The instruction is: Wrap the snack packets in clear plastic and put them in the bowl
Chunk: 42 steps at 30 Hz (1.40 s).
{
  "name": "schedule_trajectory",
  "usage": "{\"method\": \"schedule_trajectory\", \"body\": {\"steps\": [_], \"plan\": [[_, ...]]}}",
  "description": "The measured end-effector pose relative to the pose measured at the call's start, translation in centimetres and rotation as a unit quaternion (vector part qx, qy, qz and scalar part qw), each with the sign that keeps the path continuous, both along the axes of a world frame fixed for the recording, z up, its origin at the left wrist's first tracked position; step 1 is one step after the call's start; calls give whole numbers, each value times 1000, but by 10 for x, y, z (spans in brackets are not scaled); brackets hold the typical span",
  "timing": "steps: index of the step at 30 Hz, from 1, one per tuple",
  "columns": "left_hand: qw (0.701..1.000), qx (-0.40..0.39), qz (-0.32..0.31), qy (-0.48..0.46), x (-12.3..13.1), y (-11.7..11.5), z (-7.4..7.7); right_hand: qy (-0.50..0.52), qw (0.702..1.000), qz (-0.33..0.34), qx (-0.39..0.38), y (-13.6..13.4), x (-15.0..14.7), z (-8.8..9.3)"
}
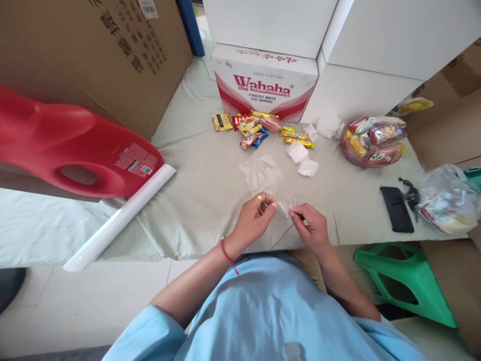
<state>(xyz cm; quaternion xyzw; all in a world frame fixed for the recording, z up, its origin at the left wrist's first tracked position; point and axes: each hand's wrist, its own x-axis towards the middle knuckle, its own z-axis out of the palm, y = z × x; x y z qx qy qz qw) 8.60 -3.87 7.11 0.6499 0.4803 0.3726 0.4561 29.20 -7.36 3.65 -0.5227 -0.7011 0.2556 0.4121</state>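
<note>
My left hand (257, 215) and my right hand (310, 225) are close together over the front edge of the cloth-covered table (203, 200). Between them is a thin clear plastic bag (265, 175), its body lying on the cloth just beyond my fingers. My right hand pinches a corner of the clear plastic. The fingers of my left hand are closed at the bag's near edge. Past the bag lie several wrapped snacks (250, 125), more yellow snack packets (296, 136), and several small white packets (308, 167).
A Wahaba-style white and red carton printed "Wahaha" (265, 85) stands behind the snacks. On the right are a filled snack bag (374, 143), a black phone (397, 209) and a plastic bag (447, 200). A red jug (101, 145) and white roll (120, 218) are left.
</note>
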Motion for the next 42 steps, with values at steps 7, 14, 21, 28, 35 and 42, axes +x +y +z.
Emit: {"method": "schedule_trajectory", "body": {"steps": [7,14,21,28,35,42], "plan": [[986,-146,-15,-74,39,12,-33,36,996,17,-78,-12,0,-3],[994,-91,-25,-58,42,0,-44,245,924,-105,-276,4,7,-12],[965,-184,38,-183,16,-8,-40,271,921,-88,-266,26,0,-16],[879,-274,242,-306,-75,-9,-48,401,853,-119,-314,23,17,-14],[930,-230,283,-37,-128,-21,-54,340,875,-98,-331,16,18,-19],[919,109,248,288,-96,22,-8,223,930,-71,-283,12,17,-29]]}}
